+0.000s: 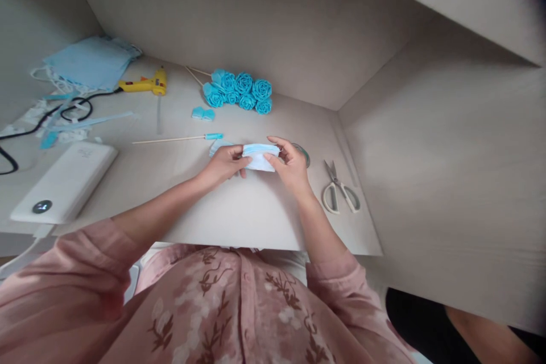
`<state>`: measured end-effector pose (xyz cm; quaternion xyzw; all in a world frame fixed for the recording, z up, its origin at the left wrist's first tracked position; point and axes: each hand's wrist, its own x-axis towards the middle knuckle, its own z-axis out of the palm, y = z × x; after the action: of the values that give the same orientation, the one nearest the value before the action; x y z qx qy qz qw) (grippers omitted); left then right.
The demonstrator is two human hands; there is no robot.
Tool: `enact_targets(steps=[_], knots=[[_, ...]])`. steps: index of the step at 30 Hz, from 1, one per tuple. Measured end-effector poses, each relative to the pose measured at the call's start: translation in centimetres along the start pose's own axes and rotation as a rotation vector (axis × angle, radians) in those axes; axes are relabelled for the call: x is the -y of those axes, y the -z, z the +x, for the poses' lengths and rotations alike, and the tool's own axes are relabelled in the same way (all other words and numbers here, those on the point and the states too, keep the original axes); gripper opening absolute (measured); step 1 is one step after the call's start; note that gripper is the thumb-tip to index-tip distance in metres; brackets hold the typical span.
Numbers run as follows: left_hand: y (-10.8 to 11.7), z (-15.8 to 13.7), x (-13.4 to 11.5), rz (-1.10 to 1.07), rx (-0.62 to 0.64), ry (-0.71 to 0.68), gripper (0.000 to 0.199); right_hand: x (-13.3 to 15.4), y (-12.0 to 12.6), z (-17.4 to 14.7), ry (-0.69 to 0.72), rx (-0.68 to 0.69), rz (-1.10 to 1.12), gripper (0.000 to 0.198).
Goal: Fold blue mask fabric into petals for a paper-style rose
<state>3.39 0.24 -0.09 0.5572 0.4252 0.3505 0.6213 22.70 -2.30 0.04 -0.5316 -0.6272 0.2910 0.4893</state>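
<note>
Between my two hands, above the table (239,213), is a folded light-blue and white face mask (260,160). My left hand (228,162) pinches its left end, the thumb on the near face. At the other end, my right hand (292,162) grips it with the thumb in front and fingers behind. Behind my left hand, a pale blue piece (217,148) lies partly hidden. A thin stick (170,141) with a bright blue wrapped tip (214,136) rests to the left. Past my right hand, the rim of a round green item (303,153) shows.
Several blue flowers (244,91) on sticks lie at the back, with cut blue petals (203,114) before them. Scissors (339,189) lie right. At left are a yellow glue gun (147,84), stacked masks (91,61), scraps (74,125) and a white power bank (66,182). Panels enclose the table.
</note>
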Motion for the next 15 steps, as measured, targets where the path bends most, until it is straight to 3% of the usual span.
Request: enact_targets(steps=[3,7,10,13,15], knots=[[0.1,-0.1,-0.4,0.032,-0.002,-0.023,0.016,0.2,0.3,0.0,0.073,-0.037,-0.118,0.039],[0.7,-0.1,-1.2,-0.181,0.064,0.005,0.063,0.7,0.4,-0.1,0.178,-0.07,-0.272,0.034],[0.9,-0.1,-1.4,-0.297,0.095,0.04,0.083,1.0,0.3,-0.3,0.233,-0.049,-0.321,0.031],[0.7,-0.2,-1.3,-0.344,0.119,0.058,0.086,1.3,0.1,-0.4,0.232,-0.036,-0.298,0.029],[0.5,-0.3,-1.2,-0.367,0.134,0.076,0.077,1.3,0.1,-0.5,0.209,-0.036,-0.264,0.029]])
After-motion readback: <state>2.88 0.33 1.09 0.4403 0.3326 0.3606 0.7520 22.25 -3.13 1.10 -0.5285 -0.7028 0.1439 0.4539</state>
